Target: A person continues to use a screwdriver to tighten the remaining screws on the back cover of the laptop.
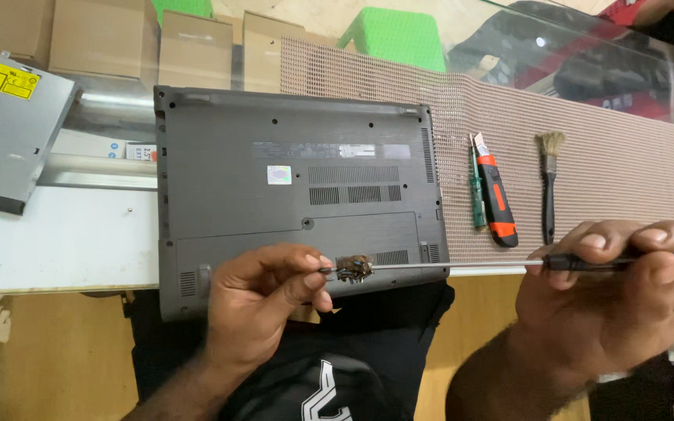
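- Your left hand [263,300] sits nearest the lens, fingers pinched narrow around the tip of a long screwdriver with a thin silver shaft and black handle [509,265], right where a small clump of brownish debris or hardware [354,268] clings to it.
- Your right hand [610,300] is wrapped shut around the black handle, holding the tool level across the front edge of the counter [56,242].
- That clump hangs between your two hands, touching the left fingertips and well apart from the right, just above the near edge of the dark grey laptop lying bottom-up [298,187].
- Risk, as I judge it: if your pinch slips, the clump could drop into your lap or onto the floor, since it sits right at the counter edge. What exactly it is, I cannot tell.
- A jerk of the right hand could drag the shaft across the laptop's base and scratch it.
- Beyond, on the beige mesh mat [626,156], lie a green-handled tester screwdriver [477,195], an orange and black utility knife [498,203] and a small black-handled brush [549,183].
- At far left rests a grey slim optical drive [5,132].
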